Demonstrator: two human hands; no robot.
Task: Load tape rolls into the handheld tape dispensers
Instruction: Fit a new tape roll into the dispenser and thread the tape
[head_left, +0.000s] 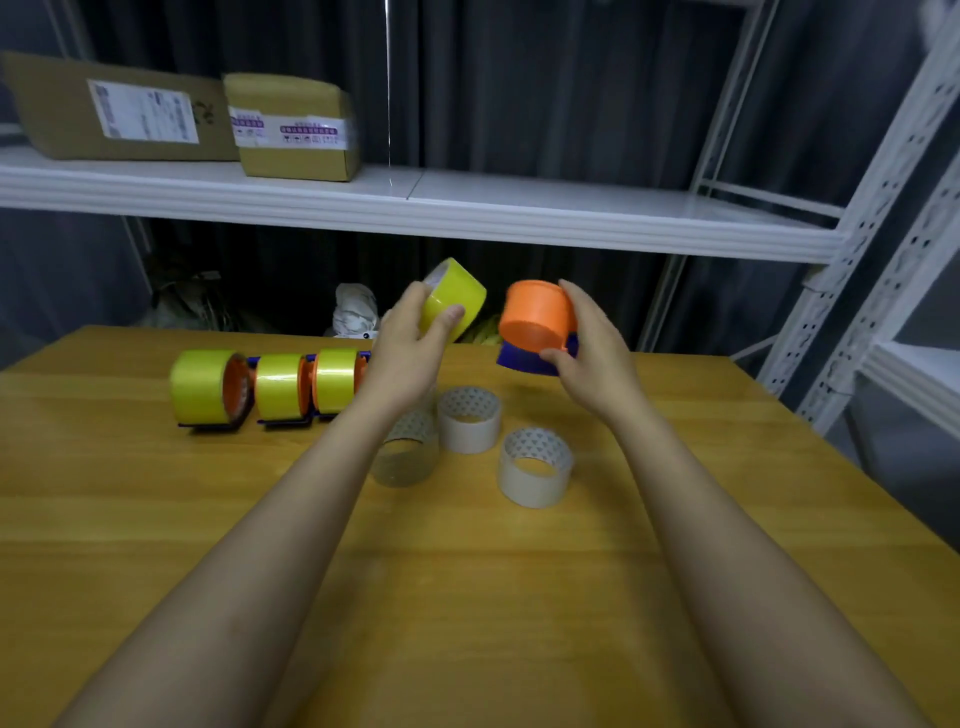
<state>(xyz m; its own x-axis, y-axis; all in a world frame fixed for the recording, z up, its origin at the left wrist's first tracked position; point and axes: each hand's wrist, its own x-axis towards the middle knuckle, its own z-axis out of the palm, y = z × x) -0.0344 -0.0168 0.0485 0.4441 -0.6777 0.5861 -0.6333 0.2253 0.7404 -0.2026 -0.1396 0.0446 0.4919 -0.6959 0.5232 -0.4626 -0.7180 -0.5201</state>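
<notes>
My left hand (410, 343) holds a yellow tape roll (457, 296) in the air above the wooden table (467, 571), fingers and thumb curled round it. A little to its right my right hand (592, 343) grips an orange and blue handheld dispenser (537, 322), its orange drum bare and turned toward the roll. Roll and dispenser are apart. Three dispensers carrying yellow rolls stand in a row at the left: one (208, 387), a second (280, 387), a third (335, 379).
Three empty cardboard cores lie on the table under my hands: one (470, 418), one (535, 465), and one (408, 452) partly behind my left forearm. A white shelf (415, 208) with two cardboard boxes (124, 111) hangs behind. White racking (883, 260) stands at the right.
</notes>
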